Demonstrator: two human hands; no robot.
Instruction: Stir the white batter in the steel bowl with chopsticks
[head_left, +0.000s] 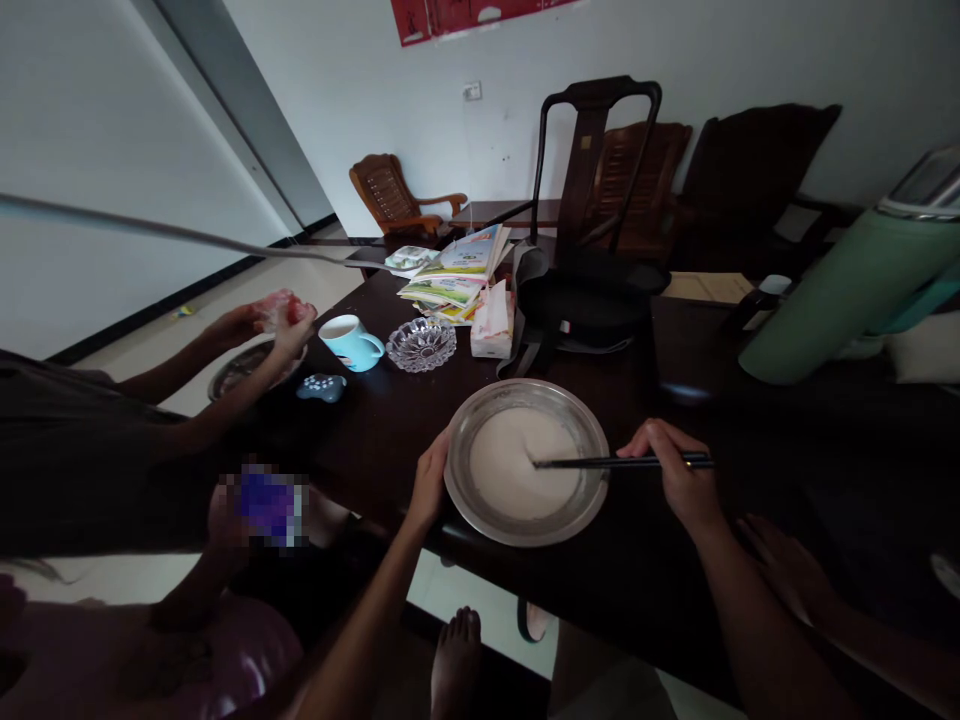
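Writing: the stacked booklets (461,270) carry coloured covers with printed lines too small to read; the red wall hanging (480,12) bears pale marks, and the black bag (585,300) a small light tag, both illegible. Main subject: a round, wide-rimmed metal bowl (525,530) stands upright near the close edge of the dark table (367,430), directly between the two hands. It contains an off-white, opaque liquid (510,465), smooth, with a slight swirl where the black chopsticks (592,463) enter near its centre. Right hand (681,480): fingers closed around the upper end of the chopsticks, which slant almost level across the bowl's right rim. Left hand (430,478): fingers together, laid against the bowl's left side; how far they curl beneath the rim cannot be told. Beyond the bowl: a tissue box (493,340), a scalloped glass dish (421,345) and a light-blue mug (352,345).
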